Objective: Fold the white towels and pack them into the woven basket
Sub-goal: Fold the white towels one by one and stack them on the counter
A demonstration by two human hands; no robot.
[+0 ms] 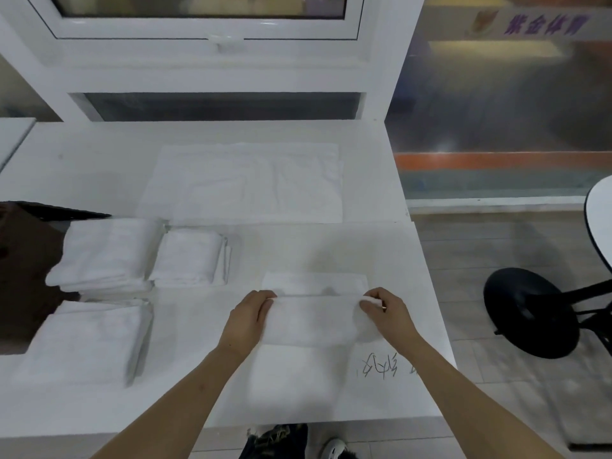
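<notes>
A white towel (311, 321) lies partly folded on the white table in front of me. My left hand (248, 314) grips its left edge and my right hand (385, 313) pinches its right edge, lifting a fold over the part beneath. Three stacks of folded white towels sit to the left: one (106, 253), a smaller one (190, 258) beside it, and a nearer one (86, 342). A dark brown container (23, 270), possibly the basket, shows at the far left edge. An unfolded white towel (245, 182) lies spread flat at the back.
The white table (390, 253) ends at its right edge with handwriting (381, 367) near my right forearm. A black stool base (530, 313) and a round white tabletop (599, 223) stand on the floor to the right. A white window frame (215, 61) rises behind.
</notes>
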